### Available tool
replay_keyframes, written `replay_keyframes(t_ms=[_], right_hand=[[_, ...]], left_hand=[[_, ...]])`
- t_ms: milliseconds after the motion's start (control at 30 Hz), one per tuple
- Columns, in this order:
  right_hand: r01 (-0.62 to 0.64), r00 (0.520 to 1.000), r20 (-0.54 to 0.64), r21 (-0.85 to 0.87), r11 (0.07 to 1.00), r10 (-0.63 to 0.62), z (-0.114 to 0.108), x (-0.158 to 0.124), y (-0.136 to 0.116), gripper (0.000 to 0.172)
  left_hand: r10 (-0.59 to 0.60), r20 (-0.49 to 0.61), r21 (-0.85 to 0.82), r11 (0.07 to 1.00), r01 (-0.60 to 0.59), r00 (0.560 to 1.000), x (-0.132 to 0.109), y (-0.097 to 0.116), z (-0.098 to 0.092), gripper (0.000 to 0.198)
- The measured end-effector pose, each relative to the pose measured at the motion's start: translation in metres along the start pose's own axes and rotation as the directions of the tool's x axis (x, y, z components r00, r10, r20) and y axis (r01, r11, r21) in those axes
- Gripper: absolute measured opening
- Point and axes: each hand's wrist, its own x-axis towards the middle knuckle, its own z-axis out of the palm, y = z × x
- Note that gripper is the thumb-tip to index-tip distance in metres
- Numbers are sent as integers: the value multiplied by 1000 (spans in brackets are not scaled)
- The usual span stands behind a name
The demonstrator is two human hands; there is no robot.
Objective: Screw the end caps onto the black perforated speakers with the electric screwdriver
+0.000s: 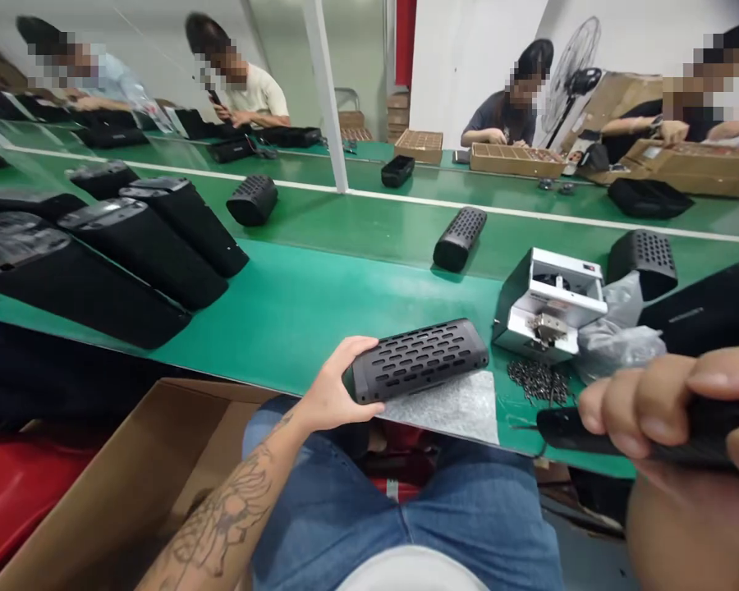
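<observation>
My left hand (338, 390) grips the left end of a black housing with slotted holes (428, 357), which rests on a grey mat (468, 410) at the table's front edge. At the right, close to the camera, my right hand (671, 402) is wrapped round a black handheld tool (576, 431) whose thin tip points left. Just behind that tip lies a pile of small dark screws (535, 379). A white and silver machine (551, 304) stands behind the screws, with clear plastic bags (619, 341) beside it.
Several tall black casings (153, 246) lean at the left of the green table (283, 304). More slotted housings (461, 236) sit farther back. An open cardboard box (117, 468) is below the table at the left. Several people work across the table, near a white post (328, 98).
</observation>
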Motion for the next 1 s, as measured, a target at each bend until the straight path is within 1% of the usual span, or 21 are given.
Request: replay_keyframes(t_ms=[67, 100, 200, 233, 300, 367, 533, 633, 733, 800, 900, 1000], right_hand=[[13, 993, 117, 49, 999, -19, 12, 6, -7, 21], [36, 989, 140, 77, 996, -46, 18, 8, -7, 20], [119, 989, 75, 116, 986, -128, 31, 13, 4, 21], [127, 989, 61, 117, 985, -135, 33, 14, 9, 20], [108, 991, 68, 116, 987, -116, 36, 14, 17, 19], [80, 992, 90, 116, 990, -91, 37, 13, 22, 19], [44, 993, 104, 86, 995, -53, 37, 12, 33, 21], [20, 988, 149, 88, 996, -33, 38, 13, 39, 20], [13, 975, 220, 105, 994, -36, 39, 14, 41, 21], [-20, 967, 254, 97, 995, -5, 40, 15, 41, 22], [-54, 965, 259, 69, 996, 35, 39, 17, 42, 24], [-54, 962, 270, 69, 996, 33, 37, 19, 45, 24]], left_hand=[[35, 79, -33, 999, -32, 996, -6, 6, 6, 98], [52, 110, -50, 998, -47, 993, -6, 8, 8, 98], [71, 173, -72, 996, -60, 982, -2, 9, 7, 98], [67, 188, -71, 996, -55, 980, -1, 9, 6, 98], [60, 208, -70, 996, -47, 976, 0, 9, 5, 99], [68, 210, -79, 996, -52, 975, 0, 10, 5, 99], [95, 196, -111, 991, -75, 976, 0, 13, 8, 99], [97, 191, -114, 991, -76, 977, -1, 13, 9, 99], [93, 187, -114, 991, -73, 978, -1, 12, 9, 100], [87, 184, -116, 991, -67, 979, -1, 13, 9, 101], [87, 179, -121, 991, -66, 980, -1, 14, 9, 102], [102, 172, -129, 988, -81, 980, -2, 14, 10, 100]])
